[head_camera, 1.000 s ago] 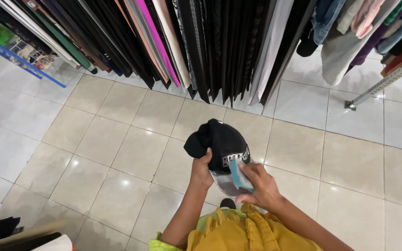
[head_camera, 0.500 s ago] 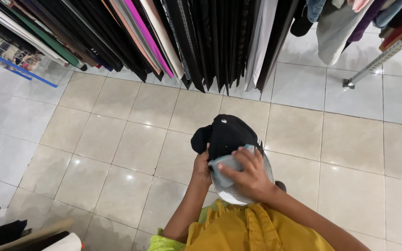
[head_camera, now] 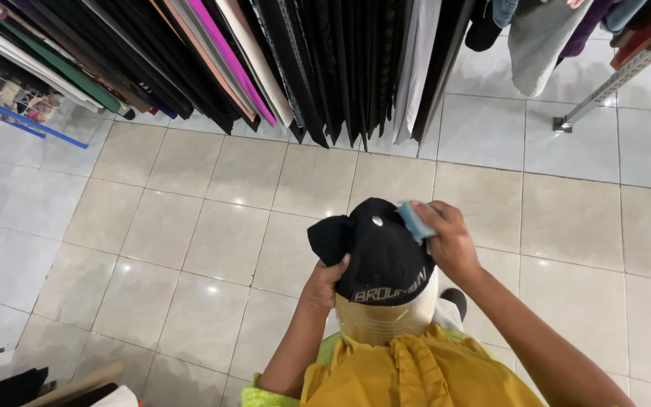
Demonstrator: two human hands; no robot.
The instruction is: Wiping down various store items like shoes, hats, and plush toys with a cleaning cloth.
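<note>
Black cap point(head_camera: 380, 252) sits mid-frame, on top of a clear, glossy dome-shaped form point(head_camera: 386, 320) that rests on a bunched yellow cloth point(head_camera: 416, 373) at 6 o'clock. Left hand point(head_camera: 325, 283) is clamped on the cap's side at about 8 o'clock, thumb up against the fabric. Right hand point(head_camera: 450, 241) is at the cap's 2 o'clock, fingers closed round a small light-blue pad point(head_camera: 414, 220) w/ its edge touching the crown.

Risks, as I judge them: the dome looks slick, so a hard push from the pad could twist or slide the cap off it; only the left-hand grip counters that. If that grip loosens, the cap prob. drops to the tile floor point(head_camera: 212, 249) below. Pressing hard could also dent the crown.

Cap's look: black, panelled crown w/ a small pale button on top, pale lettering along the lower edge, a floppy black part sticking out at 10 o'clock. Can't tell if it's soiled anywhere. Dark hanging garments point(head_camera: 325, 60) at 12 o'clock, well apart.
</note>
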